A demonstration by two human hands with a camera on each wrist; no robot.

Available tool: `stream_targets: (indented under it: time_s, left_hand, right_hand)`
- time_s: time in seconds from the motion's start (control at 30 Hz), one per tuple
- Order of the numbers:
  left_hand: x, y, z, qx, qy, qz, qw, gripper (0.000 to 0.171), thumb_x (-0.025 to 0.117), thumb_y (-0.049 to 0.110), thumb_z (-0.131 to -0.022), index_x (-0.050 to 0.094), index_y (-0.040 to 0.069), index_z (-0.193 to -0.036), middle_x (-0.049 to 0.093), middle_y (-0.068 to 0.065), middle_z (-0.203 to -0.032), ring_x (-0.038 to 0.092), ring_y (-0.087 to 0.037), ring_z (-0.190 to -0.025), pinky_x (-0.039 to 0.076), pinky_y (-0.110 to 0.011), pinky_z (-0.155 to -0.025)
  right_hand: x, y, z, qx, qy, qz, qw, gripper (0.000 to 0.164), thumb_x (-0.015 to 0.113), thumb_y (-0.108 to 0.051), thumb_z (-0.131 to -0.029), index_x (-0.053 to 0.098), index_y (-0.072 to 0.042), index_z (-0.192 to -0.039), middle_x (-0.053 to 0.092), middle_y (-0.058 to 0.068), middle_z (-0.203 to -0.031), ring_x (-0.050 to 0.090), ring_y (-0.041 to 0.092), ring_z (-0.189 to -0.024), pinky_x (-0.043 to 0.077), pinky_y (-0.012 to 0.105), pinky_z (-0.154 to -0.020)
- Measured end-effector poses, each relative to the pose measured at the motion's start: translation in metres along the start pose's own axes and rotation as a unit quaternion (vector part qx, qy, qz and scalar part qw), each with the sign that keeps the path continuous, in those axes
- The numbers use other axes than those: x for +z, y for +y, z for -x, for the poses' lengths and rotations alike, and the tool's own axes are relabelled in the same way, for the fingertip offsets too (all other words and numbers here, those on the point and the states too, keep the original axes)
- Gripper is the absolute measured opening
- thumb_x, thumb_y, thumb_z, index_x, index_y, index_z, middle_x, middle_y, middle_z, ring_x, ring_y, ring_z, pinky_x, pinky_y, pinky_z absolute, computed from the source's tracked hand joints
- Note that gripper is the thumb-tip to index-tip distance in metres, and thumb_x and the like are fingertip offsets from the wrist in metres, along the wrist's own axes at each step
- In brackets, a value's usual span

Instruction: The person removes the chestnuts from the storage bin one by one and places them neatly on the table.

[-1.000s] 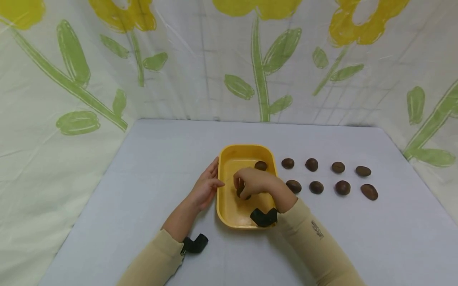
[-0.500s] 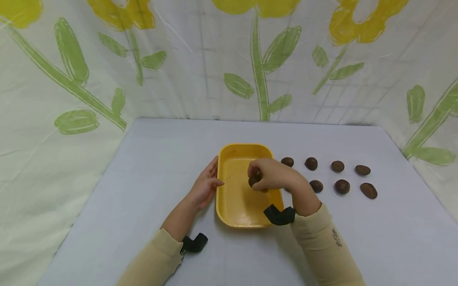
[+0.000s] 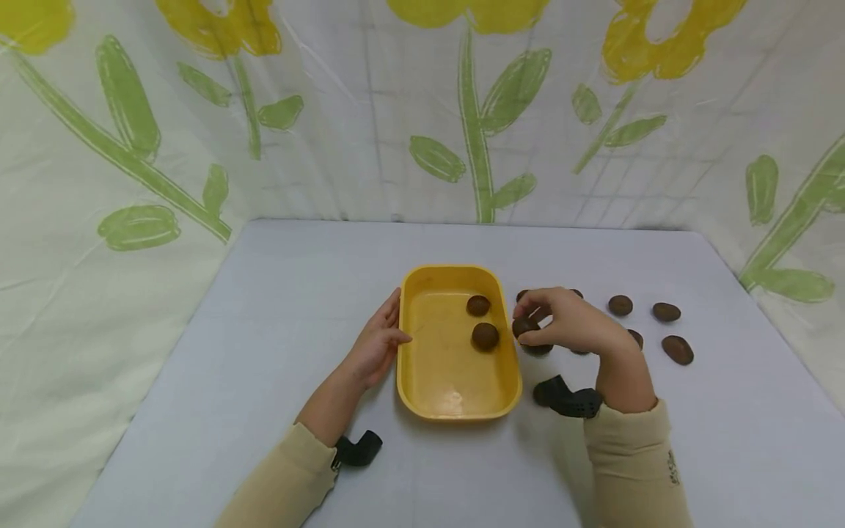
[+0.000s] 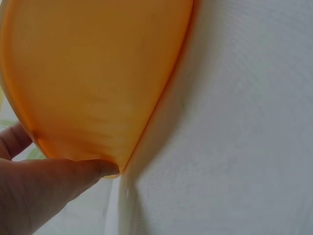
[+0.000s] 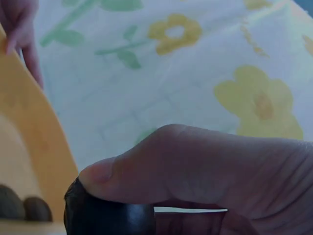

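A yellow tray lies on the table with two dark brown nuts inside, the rounder nut nearer me. My left hand holds the tray's left side, the thumb over the rim and the fingers along the outer wall; the left wrist view shows the thumb pressing the rim. Just beyond the tray's right edge, my right hand pinches another dark nut between thumb and fingers. In the right wrist view this nut looks shiny. One more nut lies beneath it, partly hidden.
Several brown nuts lie in two rows right of the tray, such as the far right nut; my right hand covers part of the rows. The table has a pale cover. Behind it hangs a flower-printed cloth.
My right hand has moved right, out of the tray and past its right edge, carrying a nut. Two nuts in the tray are now uncovered. My left hand stays at the tray's side.
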State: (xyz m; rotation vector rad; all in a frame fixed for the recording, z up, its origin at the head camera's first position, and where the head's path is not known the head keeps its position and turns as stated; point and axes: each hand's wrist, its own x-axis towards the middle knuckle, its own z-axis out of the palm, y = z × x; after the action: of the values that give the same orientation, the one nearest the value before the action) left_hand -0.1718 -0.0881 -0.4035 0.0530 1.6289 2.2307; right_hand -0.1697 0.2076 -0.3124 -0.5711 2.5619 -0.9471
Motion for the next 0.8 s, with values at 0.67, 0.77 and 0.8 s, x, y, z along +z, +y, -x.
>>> stream_targets:
  time_s: [0.67,0.77,0.8]
  left_hand:
    - [-0.002,-0.001,0.001,0.006,-0.005,0.004,1.0,0.085,0.038,-0.018,-0.082,0.004,0.017,-0.151,0.004,0.002,-0.158,0.005,-0.014,-0.146,0.017,-0.037,-0.117]
    - [0.0,-0.001,0.001,0.004,-0.003,0.005,1.0,0.085,0.039,-0.017,-0.082,0.005,0.018,-0.151,0.005,0.003,-0.158,0.006,-0.014,-0.145,0.017,-0.036,-0.117]
    - [0.0,0.0,0.001,0.003,-0.002,0.005,1.0,0.085,0.038,-0.017,-0.082,0.005,0.018,-0.151,0.005,0.003,-0.158,0.006,-0.014,-0.145,0.017,-0.036,-0.117]
  right_hand:
    - [-0.017,0.079,0.062,0.046,0.031,-0.024,0.998,0.031,0.07,-0.018,-0.081,0.06,0.0,-0.103,0.065,0.005,-0.095,0.06,-0.001,-0.082,0.046,0.021,-0.07]
    - [-0.017,0.089,0.068,0.057,0.027,-0.039,0.997,0.031,0.069,-0.017,-0.082,0.058,0.001,-0.104,0.067,0.006,-0.092,0.059,-0.001,-0.08,0.046,0.019,-0.07]
    - [-0.017,0.093,0.069,0.06,0.025,-0.042,0.997,0.03,0.068,-0.017,-0.082,0.058,0.002,-0.103,0.067,0.006,-0.092,0.059,-0.002,-0.081,0.047,0.019,-0.07]
